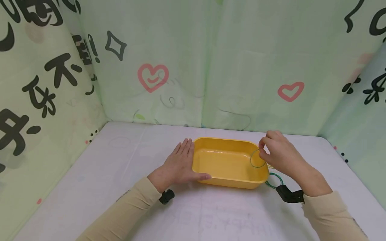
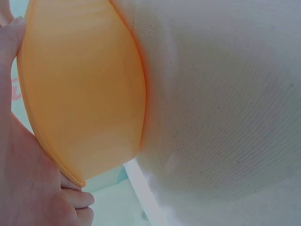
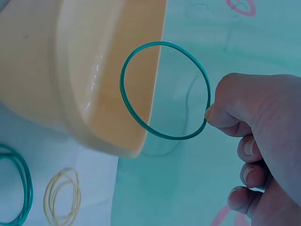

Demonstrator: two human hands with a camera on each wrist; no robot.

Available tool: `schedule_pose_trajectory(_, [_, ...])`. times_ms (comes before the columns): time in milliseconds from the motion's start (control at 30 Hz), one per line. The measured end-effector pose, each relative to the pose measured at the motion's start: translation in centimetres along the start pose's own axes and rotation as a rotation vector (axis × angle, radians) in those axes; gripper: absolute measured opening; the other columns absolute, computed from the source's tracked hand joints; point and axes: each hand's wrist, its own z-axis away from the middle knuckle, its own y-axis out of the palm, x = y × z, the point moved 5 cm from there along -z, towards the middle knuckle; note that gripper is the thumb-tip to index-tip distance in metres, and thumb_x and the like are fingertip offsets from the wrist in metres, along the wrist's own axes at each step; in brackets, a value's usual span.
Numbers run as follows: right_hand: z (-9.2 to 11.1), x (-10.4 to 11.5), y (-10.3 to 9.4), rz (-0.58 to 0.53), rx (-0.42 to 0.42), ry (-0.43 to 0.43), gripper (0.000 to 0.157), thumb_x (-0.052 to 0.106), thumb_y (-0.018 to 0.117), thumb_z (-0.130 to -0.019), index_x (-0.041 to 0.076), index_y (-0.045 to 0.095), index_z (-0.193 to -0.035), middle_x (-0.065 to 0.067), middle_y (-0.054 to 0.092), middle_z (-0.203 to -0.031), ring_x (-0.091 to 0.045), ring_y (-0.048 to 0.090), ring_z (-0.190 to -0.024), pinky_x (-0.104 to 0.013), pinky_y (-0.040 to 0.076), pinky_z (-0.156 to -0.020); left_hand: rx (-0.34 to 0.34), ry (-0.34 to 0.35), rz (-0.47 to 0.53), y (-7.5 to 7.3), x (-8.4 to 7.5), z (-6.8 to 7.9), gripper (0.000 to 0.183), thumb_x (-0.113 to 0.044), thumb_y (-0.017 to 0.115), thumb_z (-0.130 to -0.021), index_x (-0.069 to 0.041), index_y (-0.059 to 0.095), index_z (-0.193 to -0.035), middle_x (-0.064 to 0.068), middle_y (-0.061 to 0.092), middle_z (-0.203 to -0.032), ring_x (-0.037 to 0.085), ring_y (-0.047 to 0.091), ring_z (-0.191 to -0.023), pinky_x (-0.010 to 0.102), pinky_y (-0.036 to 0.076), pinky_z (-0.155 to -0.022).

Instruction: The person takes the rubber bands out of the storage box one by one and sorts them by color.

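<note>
A yellow plastic tub [image 1: 229,182] stands on the table, its inside bare in the head view. My left hand [image 1: 180,164] rests against the tub's left end, fingers straight along the outside and thumb over the near rim. Above the tub's right end, my right hand [image 1: 278,154] pinches a thin green rubber band [image 3: 123,89] between thumb and forefinger. The band hangs as an open loop, overlapping the tub's rim in the right wrist view. The other right fingers are curled below.
Several green bands [image 3: 29,188] and a small bundle of yellow bands [image 3: 46,202] lie on the table beside the tub's right end. Black wrist cameras show under both wrists. Printed pale green curtains [image 1: 241,73] enclose the white table [image 1: 211,214] at the back and sides.
</note>
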Motion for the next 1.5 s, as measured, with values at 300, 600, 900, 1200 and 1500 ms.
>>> schedule_pose_trajectory(300, [1.6, -1.5, -0.9, 0.018, -0.085, -0.031, 0.011, 0.004, 0.067, -0.067, 0.010, 0.058, -0.068, 0.001, 0.043, -0.070, -0.018, 0.038, -0.075, -0.028, 0.037, -0.059, 0.000, 0.002, 0.002, 0.0, 0.0, 0.1, 0.126, -0.092, 0.017, -0.059, 0.001, 0.003, -0.143, 0.016, 0.005, -0.151, 0.026, 0.002, -0.140, 0.040, 0.007, -0.113])
schedule_pose_trajectory(600, [2.7, -2.8, -0.7, 0.040, -0.044, 0.034, 0.012, 0.005, 0.069, -0.066, 0.011, 0.058, -0.068, 0.000, 0.043, -0.069, -0.019, 0.038, -0.075, -0.029, 0.039, -0.059, -0.011, 0.008, -0.009, -0.1, 0.2, 0.1, 0.125, -0.091, 0.018, -0.061, 0.002, 0.005, -0.143, 0.017, 0.007, -0.150, 0.027, 0.004, -0.140, 0.041, 0.009, -0.113])
schedule_pose_trajectory(900, [4.1, -3.7, 0.0, 0.049, -0.026, 0.048, 0.012, 0.006, 0.068, -0.066, 0.013, 0.057, -0.066, 0.001, 0.042, -0.068, -0.019, 0.037, -0.072, -0.025, 0.036, -0.054, -0.007, 0.005, -0.007, -0.1, 0.3, 0.2, 0.125, -0.091, 0.018, -0.060, 0.002, 0.005, -0.143, 0.017, 0.007, -0.151, 0.026, 0.004, -0.140, 0.040, 0.009, -0.113])
schedule_pose_trajectory(1200, [5.1, -4.0, 2.1, 0.035, 0.065, 0.080, 0.014, 0.008, 0.069, -0.067, 0.014, 0.057, -0.067, 0.001, 0.044, -0.068, -0.018, 0.039, -0.072, -0.025, 0.039, -0.056, -0.006, 0.002, 0.003, -0.1, 0.3, 0.2, 0.126, -0.092, 0.018, -0.060, 0.001, 0.005, -0.143, 0.016, 0.006, -0.151, 0.026, 0.003, -0.140, 0.040, 0.009, -0.113])
schedule_pose_trajectory(1500, [5.3, -4.3, 3.8, -0.002, 0.177, 0.144, 0.013, 0.009, 0.071, -0.069, 0.013, 0.058, -0.069, -0.002, 0.047, -0.071, -0.019, 0.040, -0.072, -0.025, 0.041, -0.057, 0.002, -0.007, 0.002, -0.1, 0.3, 0.2, 0.125, -0.092, 0.018, -0.060, 0.001, 0.003, -0.143, 0.015, 0.005, -0.151, 0.026, 0.002, -0.140, 0.040, 0.008, -0.113])
